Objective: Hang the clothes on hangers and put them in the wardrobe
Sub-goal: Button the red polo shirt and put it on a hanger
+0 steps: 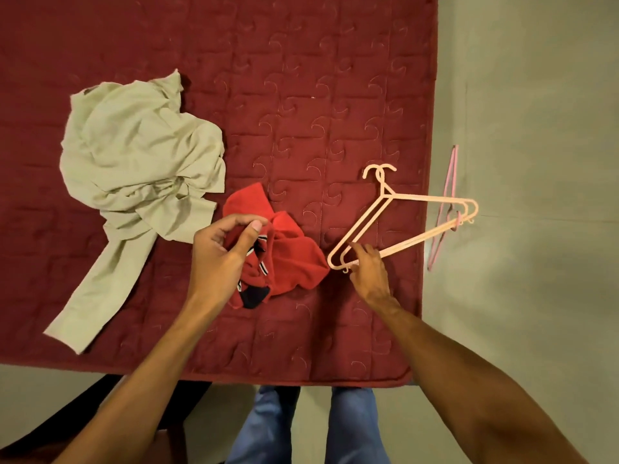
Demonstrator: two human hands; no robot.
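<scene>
A crumpled red garment with dark striped trim lies on the maroon quilted bed, near its front edge. My left hand pinches a fold of it between thumb and fingers. To the right, two stacked peach plastic hangers lie on the quilt, their far ends jutting over the bed's right edge. My right hand curls its fingers round their near corner. A rumpled beige shirt lies at the left, one sleeve trailing toward the front edge.
A third, pink hanger lies on the pale floor just beyond the bed's right edge. My legs in blue jeans stand against the bed's front edge. No wardrobe is in view.
</scene>
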